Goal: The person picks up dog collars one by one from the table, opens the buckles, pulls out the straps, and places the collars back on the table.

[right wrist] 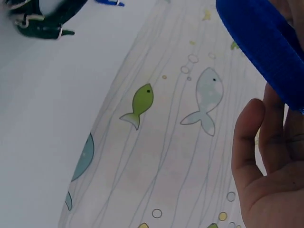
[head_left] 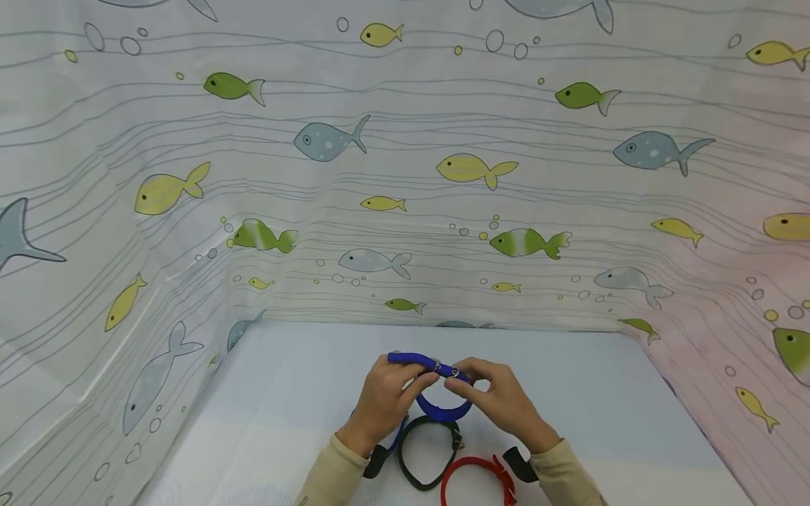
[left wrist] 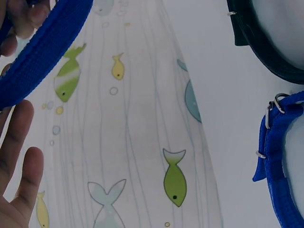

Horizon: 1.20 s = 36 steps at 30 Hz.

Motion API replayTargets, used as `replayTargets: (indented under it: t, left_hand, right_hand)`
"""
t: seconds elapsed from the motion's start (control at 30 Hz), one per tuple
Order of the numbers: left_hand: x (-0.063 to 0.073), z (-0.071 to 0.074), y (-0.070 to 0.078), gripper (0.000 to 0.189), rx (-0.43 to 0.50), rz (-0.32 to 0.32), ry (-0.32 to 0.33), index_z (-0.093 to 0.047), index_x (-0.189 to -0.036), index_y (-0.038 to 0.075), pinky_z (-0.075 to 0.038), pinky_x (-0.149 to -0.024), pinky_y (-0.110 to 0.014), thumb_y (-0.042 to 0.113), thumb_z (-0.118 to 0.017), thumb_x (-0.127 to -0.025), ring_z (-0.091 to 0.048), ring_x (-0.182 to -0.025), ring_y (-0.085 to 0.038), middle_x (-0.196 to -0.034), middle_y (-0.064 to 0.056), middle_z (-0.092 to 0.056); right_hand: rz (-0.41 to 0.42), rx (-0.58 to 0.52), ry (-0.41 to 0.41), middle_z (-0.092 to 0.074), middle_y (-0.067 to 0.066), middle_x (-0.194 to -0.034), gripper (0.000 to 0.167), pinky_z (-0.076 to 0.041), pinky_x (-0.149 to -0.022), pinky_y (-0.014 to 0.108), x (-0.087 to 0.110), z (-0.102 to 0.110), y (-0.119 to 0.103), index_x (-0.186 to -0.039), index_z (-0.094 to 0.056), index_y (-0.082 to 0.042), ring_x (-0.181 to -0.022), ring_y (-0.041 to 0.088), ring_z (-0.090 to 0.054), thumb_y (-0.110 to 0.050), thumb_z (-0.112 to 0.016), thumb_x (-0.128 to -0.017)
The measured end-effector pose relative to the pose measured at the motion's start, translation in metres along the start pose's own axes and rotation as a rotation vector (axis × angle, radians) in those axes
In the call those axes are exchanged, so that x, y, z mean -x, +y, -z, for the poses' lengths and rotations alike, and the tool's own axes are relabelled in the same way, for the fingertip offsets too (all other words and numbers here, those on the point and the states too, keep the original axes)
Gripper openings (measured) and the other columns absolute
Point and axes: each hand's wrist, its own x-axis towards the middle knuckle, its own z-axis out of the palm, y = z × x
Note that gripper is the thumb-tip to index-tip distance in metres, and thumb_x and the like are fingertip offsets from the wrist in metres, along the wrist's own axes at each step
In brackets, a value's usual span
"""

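Held blue collar (head_left: 445, 413): lower centre, head view
Left grip (head_left: 386, 397): pinching its strap
Right grip (head_left: 502, 400): pinching it too
Dark collar (left wrist: 260, 47): upper right, left-wrist view
Red collar (head_left: 505, 478): bottom edge, head view

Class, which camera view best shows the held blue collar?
Head view: the held blue collar shows most of its loop and metal fittings. Left wrist shows only a cropped strap, upper left; right wrist likewise, upper right.
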Motion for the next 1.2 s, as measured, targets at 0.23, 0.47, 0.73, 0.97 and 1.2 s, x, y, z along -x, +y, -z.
replayTargets:
  t: [0.23, 0.47, 0.73, 0.97, 1.2]
  left_hand:
    - [0.000, -0.001, -0.002, 0.022, -0.002, -0.014, 0.014, -0.078, -0.109, 0.013, -0.050, -0.081, -0.034, 0.029, -0.067, -0.099, -0.068, -0.092, -0.009, -0.100, 0.008, -0.076]
    - [0.001, 0.002, -0.004, 0.022, -0.004, 0.003, 0.028, -0.078, -0.110, 0.013, -0.050, -0.080, -0.034, 0.029, -0.069, -0.098, -0.066, -0.093, -0.010, -0.103, 0.008, -0.076]
    - [0.003, 0.002, -0.004, 0.021, 0.003, -0.004, 0.018, -0.078, -0.110, 0.013, -0.051, -0.082, -0.036, 0.028, -0.069, -0.098, -0.066, -0.093, -0.011, -0.104, 0.007, -0.075]
    - [0.005, 0.002, -0.004, 0.023, 0.002, 0.010, 0.012, -0.078, -0.111, 0.013, -0.051, -0.078, -0.033, 0.030, -0.069, -0.098, -0.063, -0.089, -0.010, -0.101, 0.007, -0.075]
    - [0.006, 0.005, -0.007, 0.025, -0.002, 0.017, 0.030, -0.078, -0.113, 0.013, -0.050, -0.075, -0.031, 0.030, -0.070, -0.097, -0.062, -0.090, -0.011, -0.096, 0.006, -0.071]
  right_hand:
    - [-0.027, -0.101, -0.105, -0.072, -0.005, -0.097, 0.020, -0.058, -0.074, 0.033, 0.001, 0.005, 0.002, -0.120, -0.071, -0.020, -0.083, 0.015, -0.070, -0.020, -0.066, -0.101]
    - [-0.015, -0.118, -0.139, -0.071, -0.003, -0.093, 0.026, -0.058, -0.076, 0.033, 0.003, 0.004, 0.002, -0.128, -0.066, -0.019, -0.085, 0.016, -0.070, -0.017, -0.062, -0.103]
    - [0.027, 0.041, 0.000, -0.071, -0.009, -0.091, 0.013, -0.055, -0.071, 0.030, -0.002, 0.000, -0.012, -0.104, -0.072, -0.021, -0.078, 0.012, -0.066, -0.019, -0.076, -0.093]
    - [-0.022, -0.107, -0.067, -0.069, -0.001, -0.091, 0.013, -0.056, -0.068, 0.032, -0.002, 0.001, -0.011, -0.110, -0.071, -0.016, -0.078, 0.014, -0.066, -0.013, -0.069, -0.098]
    - [-0.013, -0.140, -0.129, -0.069, 0.000, -0.096, 0.021, -0.058, -0.071, 0.036, -0.001, 0.001, 0.008, -0.122, -0.069, -0.020, -0.084, 0.018, -0.067, -0.016, -0.063, -0.102]
